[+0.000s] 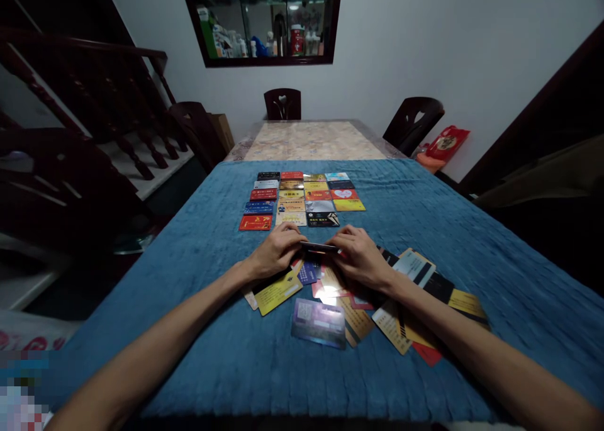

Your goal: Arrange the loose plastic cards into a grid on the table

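Observation:
Between my two hands a dark plastic card (319, 247) is held level, its edge turned toward me. My left hand (278, 250) pinches its left end, and my right hand (359, 255) grips the right end. Under and around the hands lies a loose heap of cards, among them a yellow card (279, 292), a purple shiny card (319, 323) and a pale card with a dark stripe (415, 266). Beyond the hands, other cards are laid in rows; a red card (255, 223) and a black VIP card (323, 219) are in the nearest row.
A blue cloth (189, 280) covers the near part of the table, and a patterned tabletop (316, 140) shows behind it. Dark wooden chairs (283, 104) stand around. A red bag (446, 145) is at the right, with a stair railing (94, 47) at the left.

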`<control>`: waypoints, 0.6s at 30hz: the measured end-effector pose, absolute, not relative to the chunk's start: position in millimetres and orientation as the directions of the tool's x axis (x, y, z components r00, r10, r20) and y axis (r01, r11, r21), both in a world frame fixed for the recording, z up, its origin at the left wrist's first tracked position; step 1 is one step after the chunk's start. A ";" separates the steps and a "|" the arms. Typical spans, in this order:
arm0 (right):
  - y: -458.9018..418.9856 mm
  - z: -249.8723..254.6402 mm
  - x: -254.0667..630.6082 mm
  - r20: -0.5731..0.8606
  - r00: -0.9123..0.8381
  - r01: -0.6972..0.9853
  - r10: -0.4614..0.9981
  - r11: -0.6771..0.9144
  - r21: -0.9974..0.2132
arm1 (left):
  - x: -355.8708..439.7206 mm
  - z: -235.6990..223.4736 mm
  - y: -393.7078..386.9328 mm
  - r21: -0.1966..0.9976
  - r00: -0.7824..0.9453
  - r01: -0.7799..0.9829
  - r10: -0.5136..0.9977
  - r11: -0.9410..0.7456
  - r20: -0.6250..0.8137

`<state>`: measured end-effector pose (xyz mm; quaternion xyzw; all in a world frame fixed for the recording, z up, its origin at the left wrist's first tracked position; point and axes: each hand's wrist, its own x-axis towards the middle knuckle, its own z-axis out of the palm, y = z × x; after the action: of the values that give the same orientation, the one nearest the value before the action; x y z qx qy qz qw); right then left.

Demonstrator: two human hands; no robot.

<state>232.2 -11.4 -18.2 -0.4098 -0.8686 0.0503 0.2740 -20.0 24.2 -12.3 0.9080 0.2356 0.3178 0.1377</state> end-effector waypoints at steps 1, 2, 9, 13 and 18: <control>-10.9 -18.6 232.4 0.429 -0.509 0.685 0.746 0.653 -0.323 | -19.8 -12.7 24.3 0.402 0.684 0.343 0.519 -0.849 0.514; -10.3 -18.8 232.6 0.424 -0.506 0.686 0.751 0.649 -0.330 | -19.7 -13.0 24.4 0.404 0.679 0.345 0.522 -0.847 0.516; -8.0 -19.6 233.7 0.404 -0.484 0.716 0.776 0.617 -0.327 | -19.5 -15.0 24.8 0.444 0.649 0.359 0.561 -0.821 0.513; -6.8 -21.3 234.3 0.413 -0.471 0.738 0.780 0.604 -0.301 | -18.7 -15.6 24.3 0.483 0.609 0.365 0.597 -0.796 0.522; -3.5 -23.8 236.5 0.423 -0.467 0.746 0.777 0.603 -0.283 | -17.4 -15.0 23.1 0.513 0.585 0.372 0.624 -0.774 0.518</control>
<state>236.5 -3.5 -23.8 -0.4448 -0.8559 0.0291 0.2622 -17.4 23.1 -15.0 0.8723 0.2855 0.3551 0.1777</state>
